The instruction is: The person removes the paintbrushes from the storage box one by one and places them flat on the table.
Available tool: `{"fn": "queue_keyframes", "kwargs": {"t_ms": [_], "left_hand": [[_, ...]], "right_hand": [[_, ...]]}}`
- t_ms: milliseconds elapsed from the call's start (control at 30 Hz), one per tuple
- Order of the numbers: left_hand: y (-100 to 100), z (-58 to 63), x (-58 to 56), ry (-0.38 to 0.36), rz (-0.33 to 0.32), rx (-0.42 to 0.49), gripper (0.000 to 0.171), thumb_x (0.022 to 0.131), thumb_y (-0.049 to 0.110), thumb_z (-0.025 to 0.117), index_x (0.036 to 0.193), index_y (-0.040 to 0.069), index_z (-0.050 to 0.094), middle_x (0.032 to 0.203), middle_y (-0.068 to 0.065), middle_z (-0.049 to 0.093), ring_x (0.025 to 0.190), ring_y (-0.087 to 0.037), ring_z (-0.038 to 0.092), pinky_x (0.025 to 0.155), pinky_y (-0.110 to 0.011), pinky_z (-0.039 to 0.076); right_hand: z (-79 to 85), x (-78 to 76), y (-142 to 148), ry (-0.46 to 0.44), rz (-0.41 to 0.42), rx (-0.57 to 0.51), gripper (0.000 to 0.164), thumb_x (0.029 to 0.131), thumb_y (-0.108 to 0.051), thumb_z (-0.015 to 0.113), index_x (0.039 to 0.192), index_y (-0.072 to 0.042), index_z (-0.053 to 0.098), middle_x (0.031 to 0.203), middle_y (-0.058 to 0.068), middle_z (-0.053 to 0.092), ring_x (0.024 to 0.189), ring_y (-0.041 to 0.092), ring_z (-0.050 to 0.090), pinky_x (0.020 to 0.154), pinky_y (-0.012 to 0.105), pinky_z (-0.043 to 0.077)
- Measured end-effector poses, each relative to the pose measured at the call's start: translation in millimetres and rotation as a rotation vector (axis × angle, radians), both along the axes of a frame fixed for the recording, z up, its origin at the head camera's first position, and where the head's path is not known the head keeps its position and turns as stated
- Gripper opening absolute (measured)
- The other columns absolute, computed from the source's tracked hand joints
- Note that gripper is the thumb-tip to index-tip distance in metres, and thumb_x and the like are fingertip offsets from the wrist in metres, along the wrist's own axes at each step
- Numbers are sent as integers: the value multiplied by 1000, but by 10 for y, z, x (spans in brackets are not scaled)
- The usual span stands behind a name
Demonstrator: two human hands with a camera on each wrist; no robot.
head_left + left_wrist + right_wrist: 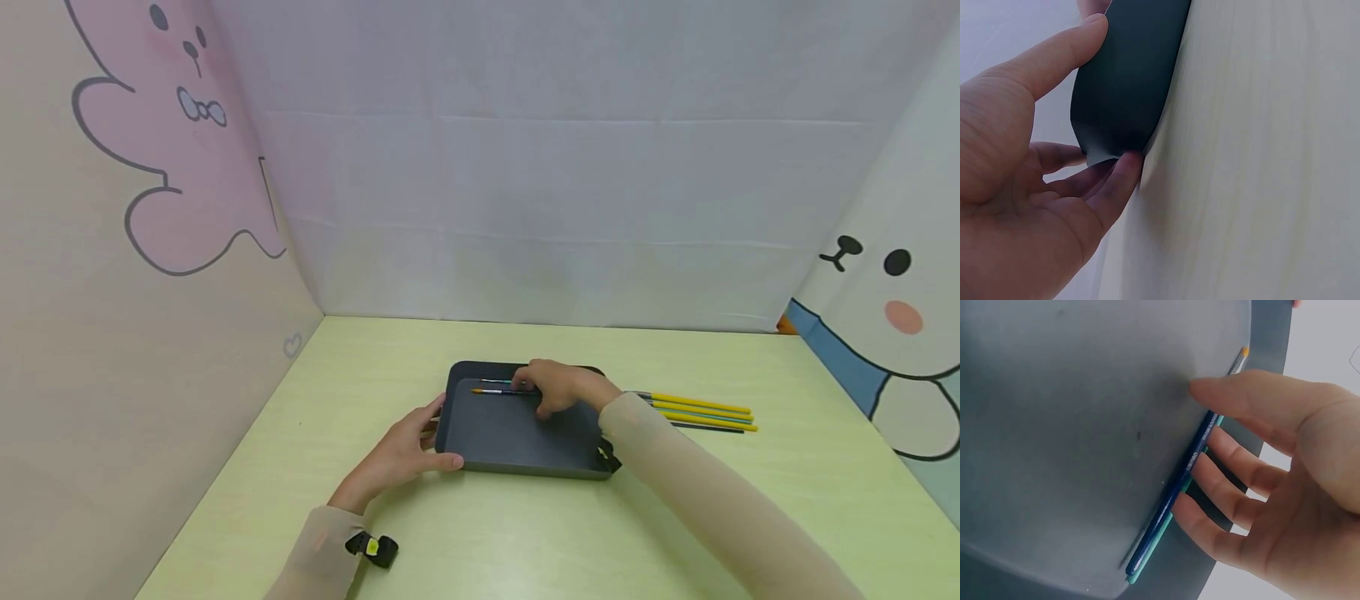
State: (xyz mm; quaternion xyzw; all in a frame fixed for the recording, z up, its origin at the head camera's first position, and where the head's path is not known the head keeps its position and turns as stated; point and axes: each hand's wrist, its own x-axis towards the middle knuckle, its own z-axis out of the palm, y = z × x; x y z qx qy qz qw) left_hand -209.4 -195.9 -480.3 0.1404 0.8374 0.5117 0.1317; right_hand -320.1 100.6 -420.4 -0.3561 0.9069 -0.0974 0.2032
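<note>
A dark grey rectangular tray (510,442) lies on the table. My left hand (401,454) holds it at its left side, thumb by the near corner; the left wrist view shows the thumb at the rim and fingertips low on the tray's wall (1129,81). Over the tray's far part is my right hand (558,387). Its fingertips touch a dark blue paintbrush (1166,506) with an orange tip, while the thumb stands apart from the fingers. A teal paintbrush (1147,556) lies alongside, partly hidden. Both brushes rest in the tray near its far wall.
Right of the tray lie several brushes with yellow handles (701,402), plus a thin black one (712,428); my right sleeve (675,458) covers part of them. A white cloth wall (525,208) stands behind the table, with printed panels at both sides.
</note>
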Motion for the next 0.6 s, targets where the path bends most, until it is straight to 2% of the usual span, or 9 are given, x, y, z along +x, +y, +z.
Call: {"fn": "queue_keyframes", "kwargs": {"t_ms": [367,600], "left_hand": [[7,5,-1,-2,-7,11,113,84,30,94,171,14,22,167,-17,38,145,-36,52,117,-46,49],[0,11,-3,-4,-1,6,114,84,31,94,171,13,22,168,-16,37,145,-36,52,118,-47,48]], "right_hand": [[-35,-21,-34,-39,-19,-9,56,85,6,82,136,-12,67,122,13,65,109,26,62,88,37,57],[-17,-26,-53,-60,-41,-12,50,85,12,77,127,-14,69,114,9,66,97,21,60,80,33,55]]}}
